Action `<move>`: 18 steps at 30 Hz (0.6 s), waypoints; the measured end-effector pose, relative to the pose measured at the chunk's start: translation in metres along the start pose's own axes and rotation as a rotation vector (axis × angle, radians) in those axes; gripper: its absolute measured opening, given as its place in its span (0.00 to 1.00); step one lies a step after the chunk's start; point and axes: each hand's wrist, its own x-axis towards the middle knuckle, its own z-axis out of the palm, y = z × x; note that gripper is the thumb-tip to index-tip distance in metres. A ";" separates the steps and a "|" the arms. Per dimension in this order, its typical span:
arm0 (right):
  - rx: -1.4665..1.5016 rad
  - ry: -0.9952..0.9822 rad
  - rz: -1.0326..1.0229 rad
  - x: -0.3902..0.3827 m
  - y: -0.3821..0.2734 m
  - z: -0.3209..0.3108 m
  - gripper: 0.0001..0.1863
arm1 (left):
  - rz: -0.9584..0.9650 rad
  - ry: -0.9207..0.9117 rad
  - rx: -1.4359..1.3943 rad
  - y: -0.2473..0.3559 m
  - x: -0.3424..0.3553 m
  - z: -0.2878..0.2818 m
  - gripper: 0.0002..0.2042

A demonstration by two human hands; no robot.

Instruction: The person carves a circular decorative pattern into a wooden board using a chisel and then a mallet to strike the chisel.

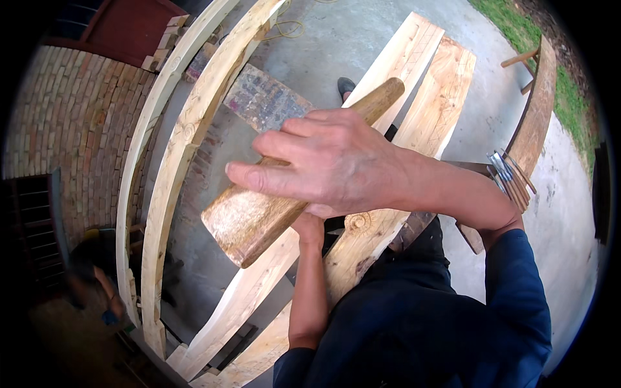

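Observation:
My right hand [336,155] is raised close to the view, its fingers wrapped round a club-shaped wooden mallet [249,223]. The mallet's broad, worn end points to the lower left and its narrow end to the upper right. Under it, my left hand [310,223] is low over the pale timbers, and its fingers are hidden behind my right hand. Anything in them is hidden too. Beside my left forearm lies a thick timber [352,255] with a carved spiral on its face. A second pale timber [259,275] runs alongside it, with pencil lines on it.
Several chisels [508,174] lie bunched at my right, near a narrow wooden bench [540,97]. Two long curved beams [187,129] arc along the left, past a stained board [265,97]. Another person [97,291] is at the lower left, by a brick wall [84,123].

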 end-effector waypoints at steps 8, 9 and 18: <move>-0.014 0.108 -0.298 0.046 -0.019 0.038 0.24 | -0.083 -0.137 -0.083 0.020 -0.005 -0.008 0.33; 0.001 0.097 -0.340 0.048 -0.022 0.039 0.22 | -0.080 -0.131 -0.110 0.021 -0.005 -0.008 0.32; 0.047 -0.083 -0.322 0.034 -0.030 0.043 0.15 | -0.099 -0.314 0.063 -0.082 -0.030 0.000 0.28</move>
